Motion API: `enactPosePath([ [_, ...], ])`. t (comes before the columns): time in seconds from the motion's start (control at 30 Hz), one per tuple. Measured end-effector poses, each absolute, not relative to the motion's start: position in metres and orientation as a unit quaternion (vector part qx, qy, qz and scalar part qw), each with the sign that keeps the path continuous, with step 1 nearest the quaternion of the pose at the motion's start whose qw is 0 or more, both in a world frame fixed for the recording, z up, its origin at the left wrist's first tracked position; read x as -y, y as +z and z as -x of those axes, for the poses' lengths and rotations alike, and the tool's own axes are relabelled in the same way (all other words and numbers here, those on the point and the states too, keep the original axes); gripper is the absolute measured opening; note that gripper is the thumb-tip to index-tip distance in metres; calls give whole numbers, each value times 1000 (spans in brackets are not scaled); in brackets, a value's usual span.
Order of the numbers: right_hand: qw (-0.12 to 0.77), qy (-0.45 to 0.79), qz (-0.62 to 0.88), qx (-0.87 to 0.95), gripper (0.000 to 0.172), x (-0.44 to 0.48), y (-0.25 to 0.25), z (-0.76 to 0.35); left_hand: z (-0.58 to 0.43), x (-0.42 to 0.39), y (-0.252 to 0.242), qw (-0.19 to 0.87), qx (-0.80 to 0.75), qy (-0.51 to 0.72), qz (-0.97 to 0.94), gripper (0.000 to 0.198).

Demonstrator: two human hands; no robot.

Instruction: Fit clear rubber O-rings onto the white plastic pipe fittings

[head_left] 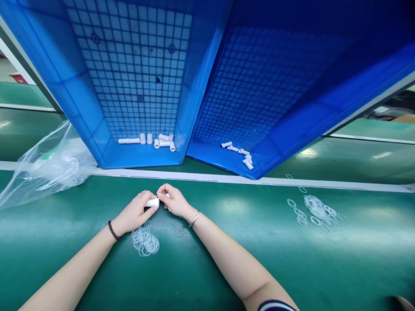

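My left hand [138, 211] is closed around a short white plastic tube [152, 202], whose wider end points right. Close against that end, my right hand [174, 201] has its thumb and fingertips pinched together. A bit of white shows between its fingers, too little to name. Just below my left hand, a loose pile of thin translucent rings [145, 242] lies on the green work surface [194, 268].
Two blue crates stand tilted ahead: the left crate [142, 160] and the right crate [220, 166], each with several white tubes at its lower end. A clear plastic bag [61, 164] lies at left. More rings [319, 211] are scattered at right. A white strip [292, 182] crosses the surface.
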State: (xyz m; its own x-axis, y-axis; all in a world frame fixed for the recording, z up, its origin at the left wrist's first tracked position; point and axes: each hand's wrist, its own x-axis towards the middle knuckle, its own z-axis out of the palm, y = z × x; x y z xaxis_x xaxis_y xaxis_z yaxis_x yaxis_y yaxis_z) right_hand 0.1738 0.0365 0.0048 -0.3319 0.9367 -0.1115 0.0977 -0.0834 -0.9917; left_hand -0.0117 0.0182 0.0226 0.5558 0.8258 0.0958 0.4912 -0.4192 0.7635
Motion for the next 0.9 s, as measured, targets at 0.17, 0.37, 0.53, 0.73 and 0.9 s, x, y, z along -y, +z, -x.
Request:
enactPosePath([
  [0.17, 340, 778, 362, 385, 46, -39, 12, -172, 9, -12, 18, 422, -410, 353, -727, 27],
  [0.37, 426, 712, 398, 392, 46, -33, 10, -161, -4, -12, 9, 508, -449, 447, -583, 31],
  [0.53, 430, 617, 436, 496, 39, -30, 8, -160, -13, -10, 8, 565, -465, 460, -503, 40],
  [0.73, 418, 589, 456, 520, 35, -32, 7, -160, -14, -13, 9, 609, -449, 474, -451, 40],
  [0.9, 434, 559, 461, 535, 33, -25, 3, -154, -8, -12, 5, 564, -475, 452, -502, 36],
])
